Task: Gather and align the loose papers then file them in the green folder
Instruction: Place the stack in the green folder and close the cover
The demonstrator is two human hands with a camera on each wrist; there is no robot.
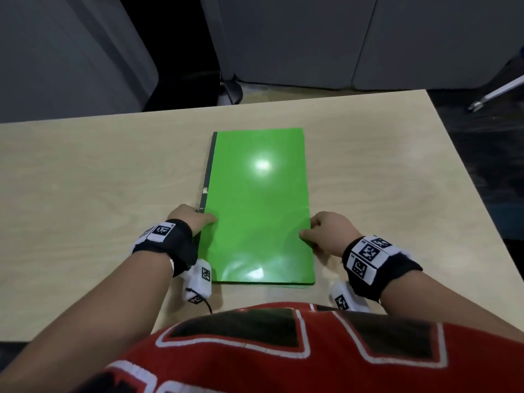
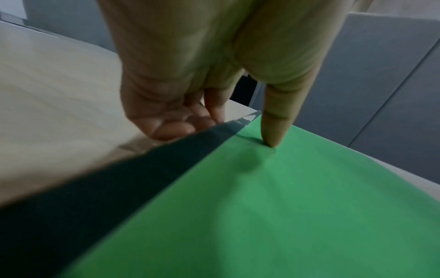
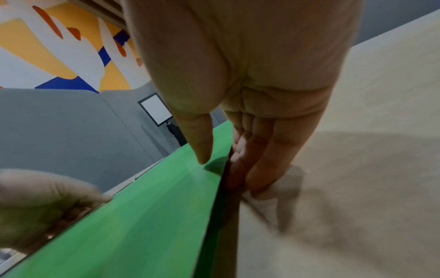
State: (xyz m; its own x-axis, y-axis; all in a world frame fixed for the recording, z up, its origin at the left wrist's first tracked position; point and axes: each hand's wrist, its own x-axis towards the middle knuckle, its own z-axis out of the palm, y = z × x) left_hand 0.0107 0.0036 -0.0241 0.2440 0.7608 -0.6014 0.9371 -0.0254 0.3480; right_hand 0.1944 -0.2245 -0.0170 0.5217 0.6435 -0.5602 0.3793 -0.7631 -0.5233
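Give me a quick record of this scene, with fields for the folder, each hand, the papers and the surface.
folder: green folder, closed, flat on the table
left hand: pinches the folder's dark spine edge, thumb on top
right hand: pinches the opposite long edge, thumb on top
papers: none visible loose
surface: light wood table

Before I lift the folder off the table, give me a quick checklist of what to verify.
1. Green folder closed and flat on the table: ok.
2. Left hand grip, thumb on the cover, fingers curled at the dark spine edge: ok.
3. Right hand grip, thumb on top, fingers under the open edge: ok.
4. No paper sticking out of the folder: ok.
5. Papers actually inside and aligned: cannot tell.
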